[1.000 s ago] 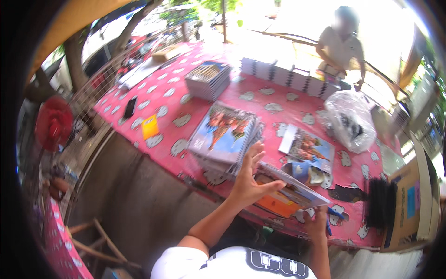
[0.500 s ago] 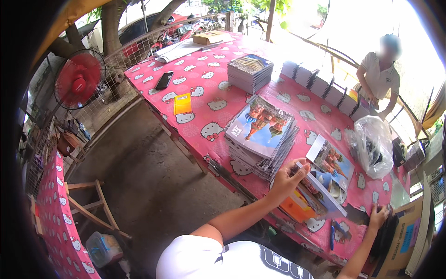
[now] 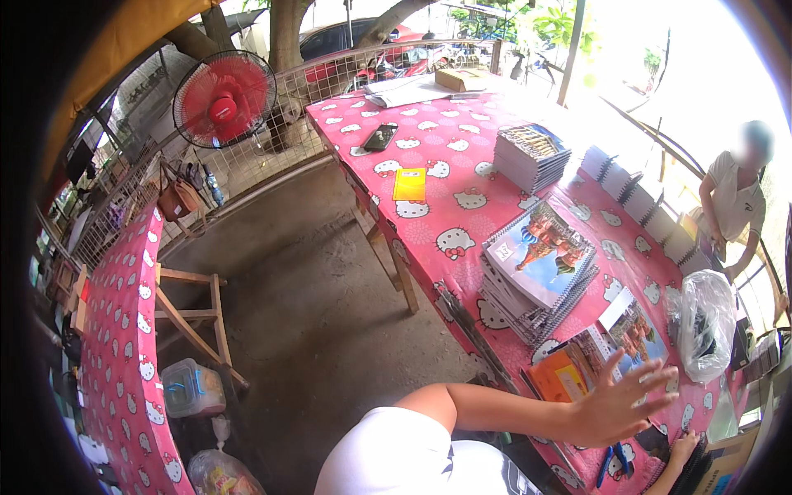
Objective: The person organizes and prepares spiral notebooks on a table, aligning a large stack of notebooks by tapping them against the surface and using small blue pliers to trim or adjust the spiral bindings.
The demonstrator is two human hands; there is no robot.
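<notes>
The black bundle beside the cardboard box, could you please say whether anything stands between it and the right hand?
Nothing visible stands between the right hand and the black bundle; whether they touch is unclear. The cardboard box is on the bundle's far side.

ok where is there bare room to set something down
Bare pink tablecloth lies between the yellow booklet and the near spiral-bound notebook stack, and between the smartphone and the far stack. The right end is crowded: left hand, right hand, blue-handled tool, plastic bag.
</notes>
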